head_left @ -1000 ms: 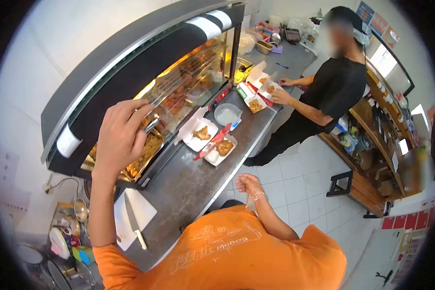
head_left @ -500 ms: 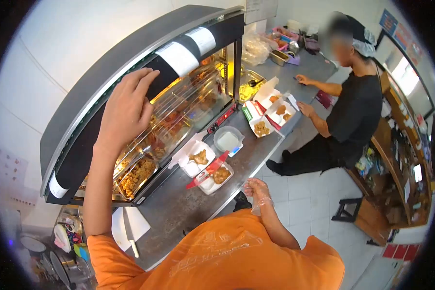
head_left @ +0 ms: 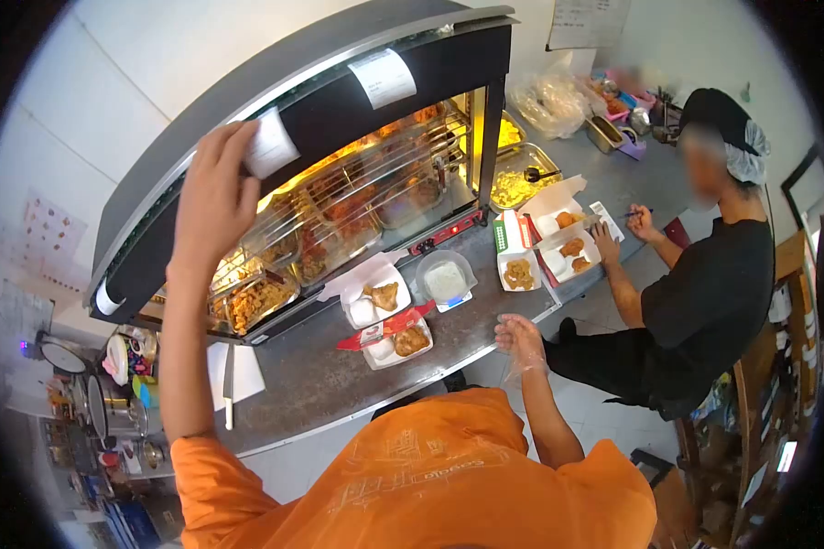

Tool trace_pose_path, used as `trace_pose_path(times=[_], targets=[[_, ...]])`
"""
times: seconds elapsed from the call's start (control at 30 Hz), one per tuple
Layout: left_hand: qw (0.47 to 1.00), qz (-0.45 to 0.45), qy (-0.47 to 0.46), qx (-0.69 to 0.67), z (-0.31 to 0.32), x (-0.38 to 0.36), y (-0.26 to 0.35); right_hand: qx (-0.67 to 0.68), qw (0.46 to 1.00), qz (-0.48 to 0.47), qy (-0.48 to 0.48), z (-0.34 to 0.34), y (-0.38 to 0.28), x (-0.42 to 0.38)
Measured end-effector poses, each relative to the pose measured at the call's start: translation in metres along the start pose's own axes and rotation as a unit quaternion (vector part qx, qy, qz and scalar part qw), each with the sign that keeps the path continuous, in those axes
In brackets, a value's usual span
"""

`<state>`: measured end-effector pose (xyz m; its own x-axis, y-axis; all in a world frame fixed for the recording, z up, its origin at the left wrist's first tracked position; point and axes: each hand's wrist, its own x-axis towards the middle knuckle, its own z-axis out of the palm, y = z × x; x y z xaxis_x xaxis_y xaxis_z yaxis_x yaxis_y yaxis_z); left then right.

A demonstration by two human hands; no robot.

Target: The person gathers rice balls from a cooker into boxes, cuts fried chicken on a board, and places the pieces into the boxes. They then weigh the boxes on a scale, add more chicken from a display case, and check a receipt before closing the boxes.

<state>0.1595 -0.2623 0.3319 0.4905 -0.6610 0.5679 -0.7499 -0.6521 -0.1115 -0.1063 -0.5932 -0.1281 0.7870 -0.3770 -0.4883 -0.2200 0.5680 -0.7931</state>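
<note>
My left hand [head_left: 218,188] is raised to the front frame of the heated display case [head_left: 330,105]. Its fingers are closed at the left edge of a white paper slip [head_left: 272,144], which hangs tilted over the frame. A second slip [head_left: 382,78] is stuck further right on the same frame. My right hand [head_left: 520,340], in a clear plastic glove, hovers by the counter's front edge with fingers loosely extended and nothing visible in them. Nearest to it are an open box of chicken and rice [head_left: 398,340] and a plastic tub [head_left: 445,279].
A co-worker in black [head_left: 710,284] stands at the right, hands near more open food boxes [head_left: 520,274]. A knife [head_left: 228,393] lies on a white board [head_left: 247,371] at the left. A metal tray of yellow food [head_left: 522,190] stands beyond the case.
My left hand has shifted left along the case, and the nearer slip has moved left with it. The view has turned. The co-worker's hands have come closer together by the boxes.
</note>
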Motion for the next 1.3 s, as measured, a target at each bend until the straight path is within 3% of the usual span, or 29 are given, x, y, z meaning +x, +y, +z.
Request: trace_pose_path(times=[0.17, 0.33, 0.47, 0.6, 0.67, 0.83, 0.97, 1.13, 1.3], targets=[[0.989, -0.103, -0.015, 0.106, -0.046, -0.076, -0.036, 0.010, 1.000, 0.020, -0.021, 0.003, 0.003, 0.008], [0.972, -0.166, -0.028, 0.163, -0.094, -0.181, -0.123, 0.039, 0.997, 0.054, -0.047, 0.010, 0.015, 0.005], [0.948, -0.200, -0.059, 0.241, -0.115, -0.211, -0.145, 0.023, 0.997, 0.065, -0.043, 0.000, 0.027, 0.007], [0.923, -0.196, -0.019, 0.332, -0.112, -0.183, -0.125, 0.018, 0.998, 0.053, -0.039, -0.015, 0.027, 0.013], [0.965, -0.145, 0.088, 0.198, -0.094, -0.139, -0.097, 0.001, 0.998, 0.046, -0.035, -0.016, 0.022, 0.009], [0.996, -0.001, 0.030, 0.088, -0.030, -0.006, 0.016, -0.008, 0.999, 0.022, -0.034, -0.011, 0.003, 0.006], [0.990, 0.126, 0.063, 0.028, 0.037, 0.071, 0.060, -0.003, 1.000, 0.017, -0.018, 0.004, -0.002, 0.003], [0.993, 0.104, 0.047, 0.044, 0.074, 0.097, 0.064, 0.022, 0.998, 0.012, -0.058, 0.012, 0.003, -0.003], [0.995, 0.059, 0.037, 0.072, 0.046, 0.049, 0.030, -0.017, 1.000, 0.010, -0.021, 0.008, 0.006, -0.016]])
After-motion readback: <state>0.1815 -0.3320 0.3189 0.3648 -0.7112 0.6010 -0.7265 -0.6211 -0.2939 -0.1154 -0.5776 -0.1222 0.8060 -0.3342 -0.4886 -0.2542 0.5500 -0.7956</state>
